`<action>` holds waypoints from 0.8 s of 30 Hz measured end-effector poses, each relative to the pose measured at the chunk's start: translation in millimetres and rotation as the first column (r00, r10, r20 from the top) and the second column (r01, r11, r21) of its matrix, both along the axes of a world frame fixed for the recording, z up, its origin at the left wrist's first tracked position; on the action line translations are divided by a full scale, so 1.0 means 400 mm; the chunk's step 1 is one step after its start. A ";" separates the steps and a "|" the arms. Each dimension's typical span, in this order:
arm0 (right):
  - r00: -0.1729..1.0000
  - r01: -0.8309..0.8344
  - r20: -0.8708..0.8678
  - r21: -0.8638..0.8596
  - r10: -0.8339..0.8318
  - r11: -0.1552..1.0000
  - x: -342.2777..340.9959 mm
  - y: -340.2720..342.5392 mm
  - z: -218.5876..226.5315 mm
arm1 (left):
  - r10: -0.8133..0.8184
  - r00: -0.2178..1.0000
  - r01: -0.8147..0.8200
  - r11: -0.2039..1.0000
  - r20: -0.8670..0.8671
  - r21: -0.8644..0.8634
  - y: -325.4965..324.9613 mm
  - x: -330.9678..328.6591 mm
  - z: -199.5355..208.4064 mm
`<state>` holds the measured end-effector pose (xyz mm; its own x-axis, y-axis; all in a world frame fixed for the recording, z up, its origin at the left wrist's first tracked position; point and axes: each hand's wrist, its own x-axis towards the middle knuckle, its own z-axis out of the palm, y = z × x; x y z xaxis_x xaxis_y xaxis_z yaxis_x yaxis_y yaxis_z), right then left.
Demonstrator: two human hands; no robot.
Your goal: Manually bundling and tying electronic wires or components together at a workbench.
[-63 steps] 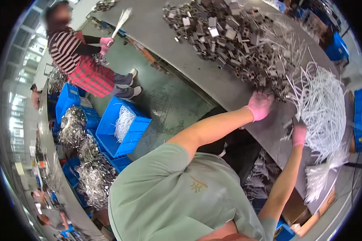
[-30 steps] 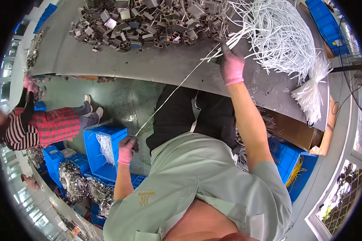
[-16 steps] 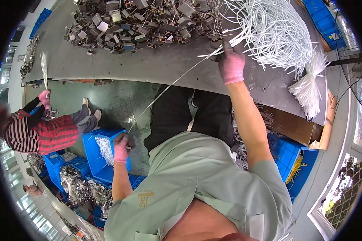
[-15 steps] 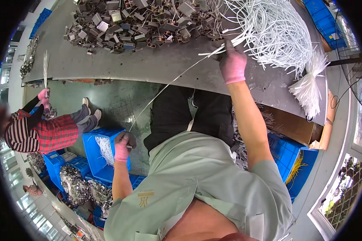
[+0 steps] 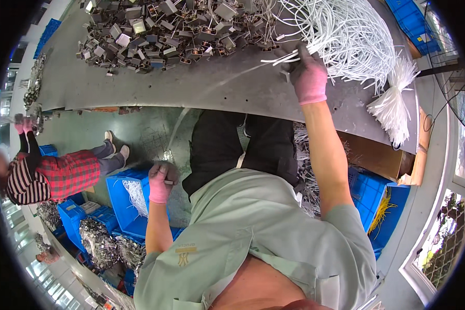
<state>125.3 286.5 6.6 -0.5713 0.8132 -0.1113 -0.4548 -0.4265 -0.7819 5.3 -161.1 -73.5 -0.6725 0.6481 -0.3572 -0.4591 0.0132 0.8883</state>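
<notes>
My right hand (image 5: pixel 309 77), in a pink glove with dark grey fingers, is closed round a small bunch of white wires (image 5: pixel 281 60) over the metal table. Their cut ends stick out to its left. Beside that hand lies a big tangled heap of white wires (image 5: pixel 354 44). Down at the left, off the table edge, my left hand (image 5: pixel 161 181) wears the same kind of glove and has its fingers closed. A single white wire (image 5: pixel 177 124), smeared by motion, trails up from near these fingers across the table edge; its exact grip is blurred.
Small metal-cased parts with leads (image 5: pixel 160 36) are piled at the table's far side. A tied white wire bundle (image 5: pixel 392 106) lies at the right edge. Blue crates (image 5: pixel 126 201) stand low at the left. Another person (image 5: pixel 67 173) works farther left.
The single wire, earlier a sharp line between my hands, is now blurred and slack-looking. My right hand has shifted slightly right. The other person's hands moved left toward the table.
</notes>
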 end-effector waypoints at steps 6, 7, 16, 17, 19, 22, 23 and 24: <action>0.985 0.167 0.037 0.041 -0.168 0.985 0.020 0.056 0.028 | -0.028 1.000 0.028 0.998 0.004 -0.060 0.045 -0.001 0.025; 0.985 0.170 0.037 0.042 -0.171 0.985 0.025 0.065 0.030 | -0.043 0.999 0.043 0.997 0.009 -0.067 0.046 0.003 0.024; 0.950 0.293 -0.114 0.012 -0.289 0.956 0.036 0.065 0.030 | -0.039 0.997 0.041 0.999 0.064 -0.017 0.053 0.004 0.009; 0.951 0.290 -0.114 0.012 -0.287 0.957 0.034 0.060 0.030 | -0.053 0.997 0.051 0.998 0.060 0.034 0.049 0.002 0.006; 0.943 0.310 -0.132 0.024 -0.304 0.950 0.029 0.055 0.031 | -0.049 0.997 0.048 0.998 0.053 0.027 0.041 0.002 0.002; 0.972 0.233 -0.059 0.072 -0.229 0.970 0.029 0.061 0.028 | -0.094 0.996 0.094 0.995 -0.011 -0.022 0.040 0.000 -0.001; 0.972 0.233 -0.059 0.073 -0.229 0.970 0.029 0.063 0.021 | -0.141 0.988 0.136 0.988 -0.068 -0.069 0.046 0.001 0.007; 0.993 0.119 0.013 0.092 -0.121 0.989 0.028 0.063 0.010 | -0.140 0.988 0.136 0.988 -0.067 -0.068 0.054 0.004 0.014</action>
<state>136.7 311.8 10.7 -0.4676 0.8829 -0.0432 -0.4834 -0.2963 -0.8237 6.8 -139.4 -67.8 -0.6035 0.7143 -0.3545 -0.3845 0.1288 0.9141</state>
